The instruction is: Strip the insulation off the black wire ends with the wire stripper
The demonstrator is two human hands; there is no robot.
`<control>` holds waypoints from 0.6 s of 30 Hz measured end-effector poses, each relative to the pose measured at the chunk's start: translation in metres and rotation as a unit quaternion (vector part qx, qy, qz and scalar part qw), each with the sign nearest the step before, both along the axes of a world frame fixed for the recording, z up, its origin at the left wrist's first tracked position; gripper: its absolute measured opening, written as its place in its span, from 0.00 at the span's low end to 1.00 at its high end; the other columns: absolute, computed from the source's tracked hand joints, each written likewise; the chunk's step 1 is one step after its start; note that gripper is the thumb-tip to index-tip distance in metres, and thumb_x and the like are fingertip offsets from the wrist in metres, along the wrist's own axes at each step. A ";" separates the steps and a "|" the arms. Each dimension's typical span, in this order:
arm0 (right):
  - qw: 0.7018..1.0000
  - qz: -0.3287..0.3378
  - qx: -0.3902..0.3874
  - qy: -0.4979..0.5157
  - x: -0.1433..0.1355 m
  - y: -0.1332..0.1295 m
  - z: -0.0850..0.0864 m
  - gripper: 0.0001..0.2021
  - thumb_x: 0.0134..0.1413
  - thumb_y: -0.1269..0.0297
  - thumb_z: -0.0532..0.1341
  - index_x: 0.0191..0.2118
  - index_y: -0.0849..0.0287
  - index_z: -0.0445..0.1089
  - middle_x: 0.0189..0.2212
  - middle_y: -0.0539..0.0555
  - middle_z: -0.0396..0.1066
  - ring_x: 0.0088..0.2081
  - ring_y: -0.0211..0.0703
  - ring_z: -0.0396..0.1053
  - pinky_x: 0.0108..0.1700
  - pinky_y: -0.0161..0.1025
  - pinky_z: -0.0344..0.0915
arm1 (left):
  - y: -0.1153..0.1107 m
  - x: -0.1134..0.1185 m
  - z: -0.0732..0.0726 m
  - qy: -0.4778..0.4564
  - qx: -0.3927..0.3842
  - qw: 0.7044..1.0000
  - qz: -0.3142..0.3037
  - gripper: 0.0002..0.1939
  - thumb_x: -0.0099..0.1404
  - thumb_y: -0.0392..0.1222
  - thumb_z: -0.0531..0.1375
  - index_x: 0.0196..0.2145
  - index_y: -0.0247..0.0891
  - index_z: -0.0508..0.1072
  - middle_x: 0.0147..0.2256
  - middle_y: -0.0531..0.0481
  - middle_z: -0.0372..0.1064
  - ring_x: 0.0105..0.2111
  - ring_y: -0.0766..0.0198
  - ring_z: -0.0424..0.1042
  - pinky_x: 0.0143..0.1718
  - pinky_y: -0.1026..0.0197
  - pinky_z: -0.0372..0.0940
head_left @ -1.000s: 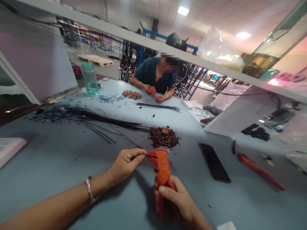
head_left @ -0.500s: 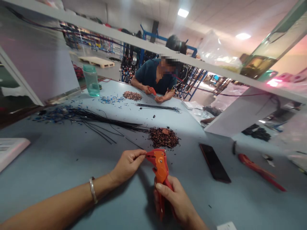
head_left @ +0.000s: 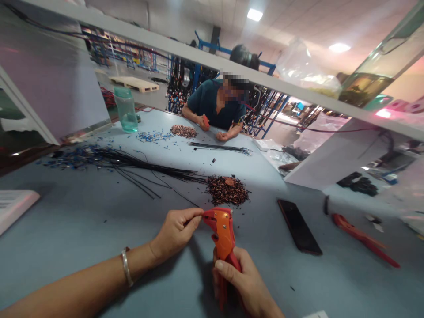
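My right hand (head_left: 236, 274) is wrapped round the handles of a red and orange wire stripper (head_left: 223, 225), held upright with its jaws pointing left. At those jaws, my left hand (head_left: 177, 229) pinches the end of a thin black wire (head_left: 177, 191), which runs back up and left. Beyond the tool lies a pile of short black and copper-coloured pieces (head_left: 227, 191). A bundle of long black wires (head_left: 149, 167) stretches from the left to this pile, with blue-tipped ends (head_left: 76, 158) at its far left.
A phone (head_left: 299, 226) and a second red tool (head_left: 364, 238) lie on the right. At the back left stands a green bottle (head_left: 126, 110). Across the table (head_left: 139, 282), a person (head_left: 215, 104) holds a red tool. A white shelf beam (head_left: 198, 55) crosses above.
The handles of the wire stripper are closer together, and its jaws have changed slightly. Across the table, the person's hands have moved apart, the red tool staying in one of them.
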State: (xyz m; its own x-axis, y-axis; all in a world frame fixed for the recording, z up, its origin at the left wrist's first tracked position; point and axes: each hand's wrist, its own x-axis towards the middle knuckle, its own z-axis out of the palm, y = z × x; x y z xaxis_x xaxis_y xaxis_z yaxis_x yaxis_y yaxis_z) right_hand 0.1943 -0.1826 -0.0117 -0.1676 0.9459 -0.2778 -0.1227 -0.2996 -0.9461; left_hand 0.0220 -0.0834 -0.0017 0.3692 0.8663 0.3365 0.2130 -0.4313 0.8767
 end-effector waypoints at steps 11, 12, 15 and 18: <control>0.998 0.009 0.023 -0.053 0.007 -0.008 0.007 0.24 0.47 0.42 0.64 0.31 0.62 0.65 0.20 0.50 0.67 0.21 0.38 0.65 0.24 0.35 0.61 | -0.004 -0.002 0.008 -0.043 -0.045 0.998 -0.008 0.12 0.63 0.39 0.58 0.36 0.34 0.81 0.32 0.47 0.81 0.32 0.62 0.77 0.34 0.66 0.71; 0.998 0.009 0.024 -0.056 0.007 -0.008 0.009 0.24 0.48 0.42 0.64 0.33 0.62 0.65 0.21 0.51 0.67 0.22 0.38 0.65 0.25 0.35 0.62 | -0.004 -0.003 0.008 -0.040 -0.040 0.998 -0.006 0.12 0.63 0.39 0.57 0.36 0.34 0.81 0.32 0.47 0.80 0.31 0.62 0.77 0.34 0.66 0.71; 0.999 0.021 0.018 -0.039 0.009 -0.010 0.011 0.23 0.49 0.44 0.64 0.35 0.62 0.65 0.24 0.52 0.69 0.24 0.40 0.67 0.28 0.37 0.63 | -0.005 -0.004 0.009 -0.022 -0.025 0.999 0.000 0.12 0.63 0.39 0.57 0.36 0.34 0.81 0.31 0.48 0.80 0.30 0.62 0.77 0.32 0.67 0.70; 1.000 0.015 0.002 -0.014 0.010 -0.011 0.009 0.23 0.49 0.45 0.65 0.38 0.62 0.63 0.26 0.53 0.70 0.26 0.42 0.69 0.30 0.40 0.65 | -0.005 -0.004 0.010 -0.013 -0.011 1.000 0.002 0.12 0.64 0.38 0.57 0.36 0.33 0.81 0.31 0.48 0.80 0.29 0.63 0.77 0.31 0.67 0.70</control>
State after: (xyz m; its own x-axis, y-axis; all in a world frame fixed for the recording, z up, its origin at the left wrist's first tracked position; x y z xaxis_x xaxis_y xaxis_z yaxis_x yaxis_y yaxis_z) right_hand 0.2046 -0.1939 -0.0028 -0.1879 0.9419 -0.2784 -0.0879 -0.2985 -0.9504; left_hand 0.0177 -0.0887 0.0087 0.3568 0.8751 0.3269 0.1911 -0.4109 0.8914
